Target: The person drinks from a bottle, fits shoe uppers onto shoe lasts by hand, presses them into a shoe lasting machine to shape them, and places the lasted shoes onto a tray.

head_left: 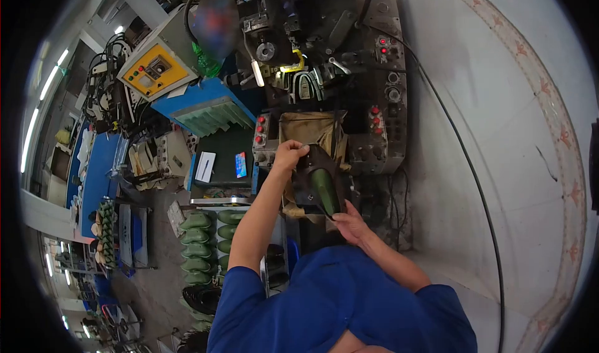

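Between my hands is a dark shoe upper on a green shoe last, held in front of a machine. My left hand pinches the upper's far edge between thumb and fingers. Around the near tip, my right hand grips from the right side, its fingers partly hidden behind the shoe. A brown cloth cover hangs on the machine just beyond the shoe. Farther up, the machine's clamp area is lit by a small lamp.
Red buttons and more red buttons flank the cloth. A phone and a white box lie on a shelf at left. Below it, a rack holds several green lasts. A black cable runs down the right.
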`<action>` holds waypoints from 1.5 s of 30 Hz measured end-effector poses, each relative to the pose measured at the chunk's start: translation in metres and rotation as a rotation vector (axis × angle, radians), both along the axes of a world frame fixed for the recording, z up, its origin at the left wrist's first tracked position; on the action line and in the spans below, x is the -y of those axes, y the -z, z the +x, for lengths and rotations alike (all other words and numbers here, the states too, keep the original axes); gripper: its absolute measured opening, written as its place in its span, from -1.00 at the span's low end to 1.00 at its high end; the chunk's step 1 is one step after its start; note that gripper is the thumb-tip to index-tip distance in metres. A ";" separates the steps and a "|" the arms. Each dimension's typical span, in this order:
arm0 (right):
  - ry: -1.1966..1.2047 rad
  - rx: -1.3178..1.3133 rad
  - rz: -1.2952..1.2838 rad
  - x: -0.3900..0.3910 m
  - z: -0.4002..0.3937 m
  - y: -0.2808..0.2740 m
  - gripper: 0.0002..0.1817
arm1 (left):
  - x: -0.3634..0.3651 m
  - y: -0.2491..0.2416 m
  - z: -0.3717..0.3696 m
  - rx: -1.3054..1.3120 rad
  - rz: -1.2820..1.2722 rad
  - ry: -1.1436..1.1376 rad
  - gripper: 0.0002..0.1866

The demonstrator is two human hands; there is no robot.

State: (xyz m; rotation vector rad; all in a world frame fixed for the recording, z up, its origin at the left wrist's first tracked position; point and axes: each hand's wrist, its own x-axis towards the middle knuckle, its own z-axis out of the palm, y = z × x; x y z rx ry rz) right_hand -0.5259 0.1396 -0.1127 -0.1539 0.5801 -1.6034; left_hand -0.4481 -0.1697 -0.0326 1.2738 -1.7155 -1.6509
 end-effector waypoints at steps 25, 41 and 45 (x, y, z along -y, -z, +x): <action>0.076 0.087 0.197 0.010 -0.009 0.004 -0.80 | 0.022 0.015 -0.009 -0.032 0.023 0.028 -0.82; 0.002 0.102 0.133 0.015 -0.020 -0.020 -0.81 | -0.008 -0.034 0.001 -0.150 -0.013 0.041 -0.84; -0.012 -0.012 -0.046 0.031 -0.046 -0.013 -0.61 | -0.074 -0.140 0.023 -0.315 -0.135 0.122 -0.90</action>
